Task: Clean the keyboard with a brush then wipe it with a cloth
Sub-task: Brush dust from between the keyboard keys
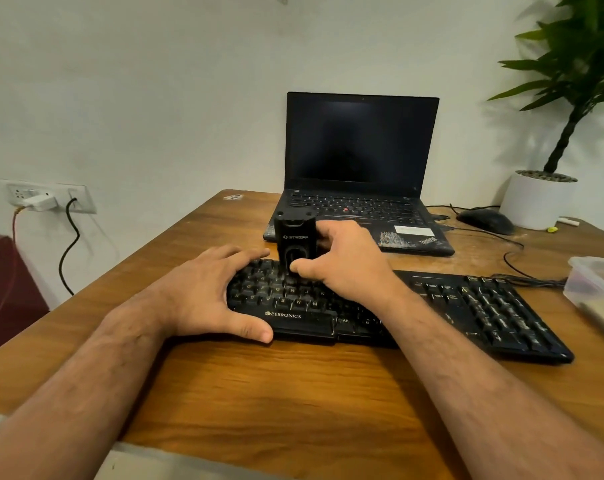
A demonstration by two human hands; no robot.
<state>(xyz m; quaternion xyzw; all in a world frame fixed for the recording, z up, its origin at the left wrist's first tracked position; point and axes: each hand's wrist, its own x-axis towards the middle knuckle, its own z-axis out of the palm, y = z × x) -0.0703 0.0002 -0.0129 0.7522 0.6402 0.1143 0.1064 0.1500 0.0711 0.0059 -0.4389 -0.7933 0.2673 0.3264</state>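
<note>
- Fingers of the right hand [345, 261] curl round the black brush [295, 242], thumb pinching its lower front, holding it upright with its lower end on the top key rows of the keyboard [484, 313].
- Fingers of the left hand [207, 292] lie spread and fairly straight over the keyboard's left end, thumb pressed against its front edge.
- Keyboard: black, lying slantwise on the wooden worktop [293, 393], its cable trailing off to the right.
- Behind the keyboard stands an open laptop [359, 174] with a dark screen.
- Behind the keyboard's right end lie a black mouse [486, 220] and a white plant pot [538, 199].
- Just right of the keyboard sits a clear plastic box [598, 289].
</note>
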